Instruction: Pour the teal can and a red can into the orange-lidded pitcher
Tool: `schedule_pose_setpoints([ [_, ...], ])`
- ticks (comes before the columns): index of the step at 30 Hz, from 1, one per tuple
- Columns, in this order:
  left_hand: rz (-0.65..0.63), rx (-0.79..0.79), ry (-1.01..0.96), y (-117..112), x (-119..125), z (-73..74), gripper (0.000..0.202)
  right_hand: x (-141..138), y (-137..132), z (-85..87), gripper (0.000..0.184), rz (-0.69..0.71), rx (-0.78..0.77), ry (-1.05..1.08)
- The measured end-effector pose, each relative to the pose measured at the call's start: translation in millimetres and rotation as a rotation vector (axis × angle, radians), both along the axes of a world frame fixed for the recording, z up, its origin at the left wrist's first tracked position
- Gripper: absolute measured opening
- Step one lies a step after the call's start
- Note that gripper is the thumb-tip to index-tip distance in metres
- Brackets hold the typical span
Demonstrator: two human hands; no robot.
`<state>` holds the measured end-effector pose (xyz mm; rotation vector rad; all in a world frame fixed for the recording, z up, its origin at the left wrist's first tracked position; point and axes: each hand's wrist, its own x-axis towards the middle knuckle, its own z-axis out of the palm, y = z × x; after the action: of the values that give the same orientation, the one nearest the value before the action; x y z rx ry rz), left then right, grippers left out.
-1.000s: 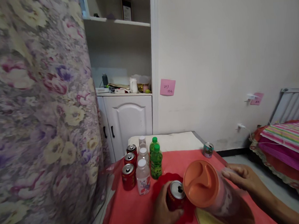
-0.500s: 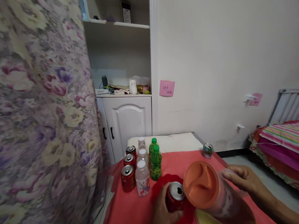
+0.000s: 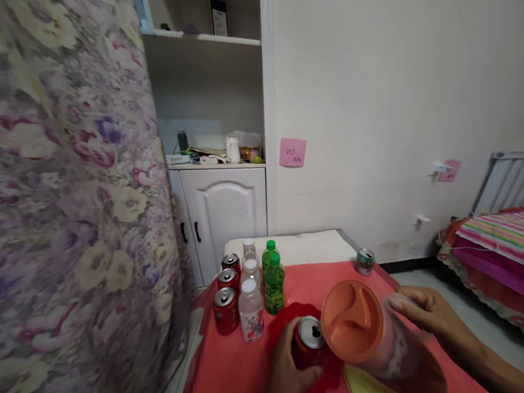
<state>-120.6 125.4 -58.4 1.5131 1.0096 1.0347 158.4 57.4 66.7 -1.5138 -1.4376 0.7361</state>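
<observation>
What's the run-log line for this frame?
left hand: grips opened red drink can | right hand: holds tilted orange-lidded clear plastic jug | surface: red tablecloth

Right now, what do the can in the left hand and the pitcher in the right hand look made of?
Can: likely aluminium, with a silvery top, an open mouth and a printed red wall; left hand grips it. Pitcher: looks plastic, with a matte orange lid and a cloudy see-through body; right hand rests on its side.
</observation>
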Motion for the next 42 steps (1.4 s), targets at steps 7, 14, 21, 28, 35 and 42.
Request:
schedule_pose_setpoints([
  [7,-0.030,-0.020,0.005,-2.8,0.2,7.0,0.083,-2.6,-1.5,3.1,0.057,0.018,-0.009,0.014],
  [14,-0.009,-0.038,0.031,-2.9,0.1,8.6,0.085,-3.7,-0.8,3.8,0.060,0.009,-0.012,-0.021],
  [21,-0.003,-0.032,0.042,-1.6,0.0,7.7,0.084,-6.7,-2.0,5.5,0.059,0.013,-0.001,0.022],
  [28,-0.006,-0.038,0.001,-2.8,-0.4,6.1,0.084,-4.5,0.1,1.4,0.059,0.020,-0.020,0.038],
  [35,0.010,-0.015,0.005,-0.2,1.4,-1.1,0.084,-6.4,-1.9,4.2,0.059,0.013,-0.021,0.018],
  [42,-0.004,-0.017,0.012,-0.2,1.3,-6.1,0.084,-4.6,-0.5,1.3,0.060,0.019,-0.023,0.013],
])
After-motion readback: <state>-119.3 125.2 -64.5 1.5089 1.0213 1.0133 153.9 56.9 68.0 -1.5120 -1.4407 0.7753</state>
